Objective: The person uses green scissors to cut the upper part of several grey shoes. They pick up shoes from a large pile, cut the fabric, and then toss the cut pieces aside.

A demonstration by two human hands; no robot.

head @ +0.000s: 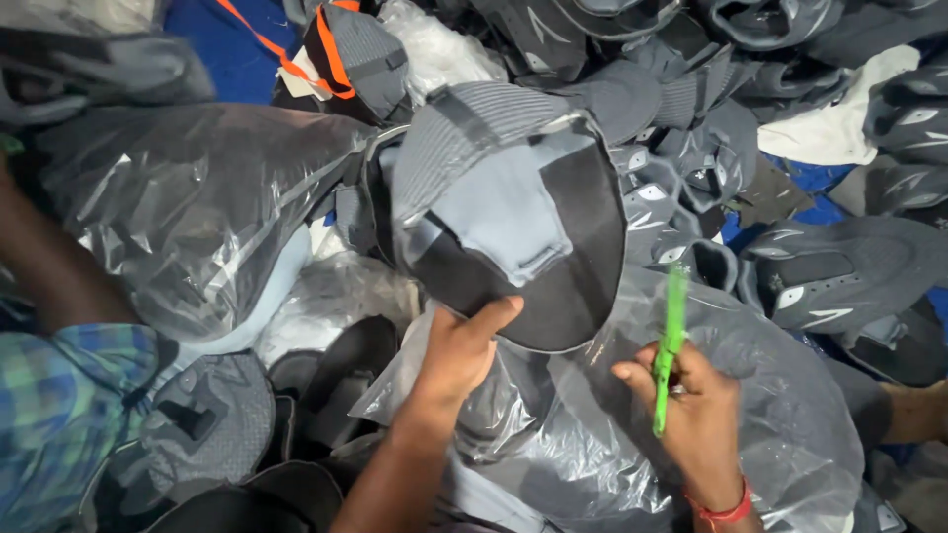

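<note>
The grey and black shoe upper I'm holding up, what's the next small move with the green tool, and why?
Probably bring the green tool up to the shoe upper. The left hand pinches the upper's lower edge and holds it open toward the camera, while the right hand grips the tool just below it, tip pointing up, not yet touching.

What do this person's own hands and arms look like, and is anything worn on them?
Both forearms are bare, with no sleeves reaching into view and no gloves. The left hand carries no ring, band or watch that shows. The right hand has a red thread band tied round the wrist. The checked blue-green sleeve at the left edge seems to belong to another person nearby.
</note>
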